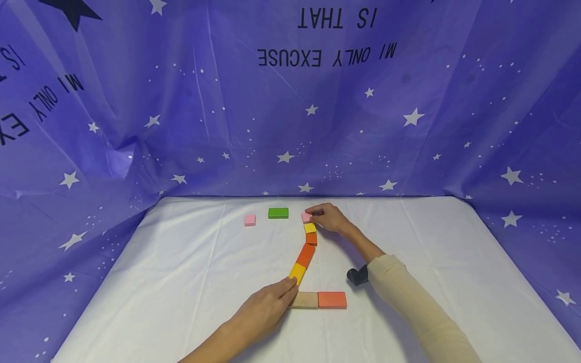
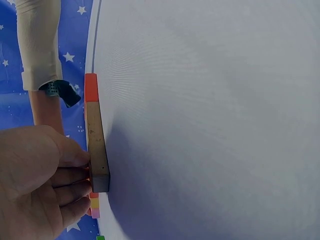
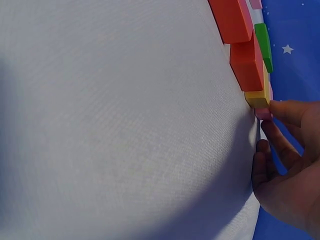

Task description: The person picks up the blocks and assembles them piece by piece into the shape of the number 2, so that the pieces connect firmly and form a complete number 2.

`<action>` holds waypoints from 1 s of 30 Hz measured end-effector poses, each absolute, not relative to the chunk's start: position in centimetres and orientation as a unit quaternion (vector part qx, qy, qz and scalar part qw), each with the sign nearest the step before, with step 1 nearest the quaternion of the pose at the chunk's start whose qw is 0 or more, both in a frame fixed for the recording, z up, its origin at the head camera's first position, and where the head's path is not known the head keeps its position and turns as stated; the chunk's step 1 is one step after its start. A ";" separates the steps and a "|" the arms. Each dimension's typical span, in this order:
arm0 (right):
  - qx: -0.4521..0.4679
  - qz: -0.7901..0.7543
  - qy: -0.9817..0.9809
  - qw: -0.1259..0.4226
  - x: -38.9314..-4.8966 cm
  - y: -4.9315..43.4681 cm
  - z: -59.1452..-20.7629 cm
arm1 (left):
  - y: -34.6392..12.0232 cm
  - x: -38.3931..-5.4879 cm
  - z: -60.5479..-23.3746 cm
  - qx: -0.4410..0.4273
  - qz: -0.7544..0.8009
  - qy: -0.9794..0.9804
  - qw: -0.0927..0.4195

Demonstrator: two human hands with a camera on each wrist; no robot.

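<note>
A pink block (image 1: 306, 218), upper centre of the frame, is pinched between the thumb and fingertips of the right hand (image 1: 331, 218), close to the far edge of the white surface (image 1: 181, 282). Below it run a small yellow block (image 1: 310, 228), a small orange block (image 1: 311, 239), a long orange block (image 1: 306, 255) and a long yellow block (image 1: 297, 273). The left hand (image 1: 265, 307), lower centre, has its fingertips on the long yellow block's lower end; whether they grip it, I cannot tell. A plain wooden block (image 1: 306, 300) shows partly beside that hand, its right end against a coral block (image 1: 332, 300). Upper left of the right hand, a green block (image 1: 278, 213) and a second pink block (image 1: 250, 220) stand apart, also near the far edge. Open surface spreads broadly left and right of the blocks. Counted: nine blocks, two pink, two yellow, two orange, one green, one wooden, one coral. A dark object (image 1: 357, 275) sits at the right sleeve's cuff (image 1: 386, 267); purple star-printed cloth (image 1: 254, 111) rises beyond.
</note>
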State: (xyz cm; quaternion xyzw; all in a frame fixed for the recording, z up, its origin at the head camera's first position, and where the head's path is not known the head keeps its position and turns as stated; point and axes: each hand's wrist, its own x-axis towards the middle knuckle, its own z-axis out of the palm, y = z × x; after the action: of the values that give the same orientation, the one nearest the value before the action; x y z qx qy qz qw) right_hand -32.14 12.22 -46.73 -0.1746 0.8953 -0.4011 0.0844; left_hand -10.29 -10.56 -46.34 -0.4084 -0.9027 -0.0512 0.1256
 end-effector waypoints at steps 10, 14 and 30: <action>-0.157 -0.418 0.889 0.104 -32.1 12.2 -46.7 | -10.5 -10.3 -46.3 -0.402 -0.046 -0.909 0.105; -0.158 -0.425 0.885 0.108 -32.2 12.2 -46.7 | -10.5 -10.3 -46.3 -0.400 -0.045 -0.910 0.100; -0.160 -0.426 0.883 0.116 -32.1 12.1 -46.8 | -10.6 -10.2 -46.3 -0.402 -0.052 -0.908 0.106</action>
State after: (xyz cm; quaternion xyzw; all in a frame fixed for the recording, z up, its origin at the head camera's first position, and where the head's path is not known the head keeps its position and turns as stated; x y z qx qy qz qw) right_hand -32.09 12.08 -46.77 -0.1597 0.8827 -0.4265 0.1160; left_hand -10.24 -10.57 -46.29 -0.4022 -0.9079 -0.0517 0.1063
